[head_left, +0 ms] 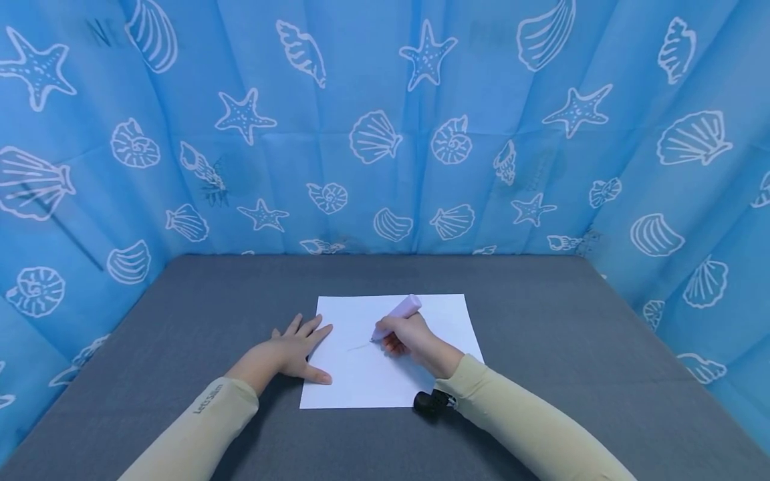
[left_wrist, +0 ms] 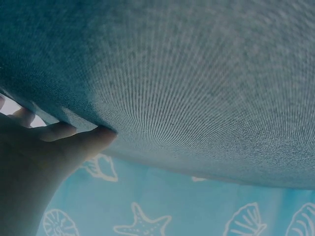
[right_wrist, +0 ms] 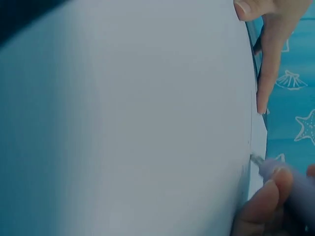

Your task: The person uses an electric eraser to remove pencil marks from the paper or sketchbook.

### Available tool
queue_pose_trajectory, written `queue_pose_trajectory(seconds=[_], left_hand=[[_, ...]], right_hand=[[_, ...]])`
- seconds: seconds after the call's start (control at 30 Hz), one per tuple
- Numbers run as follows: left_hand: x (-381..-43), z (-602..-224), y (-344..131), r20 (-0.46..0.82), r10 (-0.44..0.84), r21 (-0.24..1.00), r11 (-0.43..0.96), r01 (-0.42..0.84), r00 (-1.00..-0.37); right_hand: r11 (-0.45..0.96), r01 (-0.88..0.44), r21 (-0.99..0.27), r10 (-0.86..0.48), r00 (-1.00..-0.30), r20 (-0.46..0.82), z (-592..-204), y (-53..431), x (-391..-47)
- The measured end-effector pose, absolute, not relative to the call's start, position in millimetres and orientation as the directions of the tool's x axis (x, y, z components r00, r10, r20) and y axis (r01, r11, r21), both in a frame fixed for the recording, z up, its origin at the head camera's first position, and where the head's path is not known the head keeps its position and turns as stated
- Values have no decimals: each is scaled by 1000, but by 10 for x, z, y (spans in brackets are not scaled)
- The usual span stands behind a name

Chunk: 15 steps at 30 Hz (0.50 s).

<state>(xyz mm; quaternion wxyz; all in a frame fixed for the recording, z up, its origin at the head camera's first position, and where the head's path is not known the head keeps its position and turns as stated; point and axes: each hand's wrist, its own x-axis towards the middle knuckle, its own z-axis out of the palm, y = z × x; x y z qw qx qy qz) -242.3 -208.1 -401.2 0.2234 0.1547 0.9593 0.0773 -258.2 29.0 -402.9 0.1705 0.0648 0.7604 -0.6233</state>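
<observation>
A white sheet of paper lies on the grey table. My right hand pinches a thick light-purple pen, tilted with its fine tip down at the paper. A short faint line runs left from the tip. In the right wrist view the pen shows between thumb and fingers, its tip right at the sheet. My left hand rests with spread fingers over the paper's left edge, thumb and fingertips on the sheet. The left wrist view shows that hand low over the cloth.
Grey cloth covers the table. A blue curtain with white shells and starfish stands along the back and both sides. On the right wrist a black device hangs over the paper's near edge.
</observation>
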Motion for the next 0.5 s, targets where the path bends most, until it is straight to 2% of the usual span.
queue_pose_trajectory(seconds=[0.5], left_hand=[[-2421,-4018,-2084,-400,329,220,941,258,-855]], right_hand=[[214,299,-930,-149,-931,-334,-4014,305,-2592]])
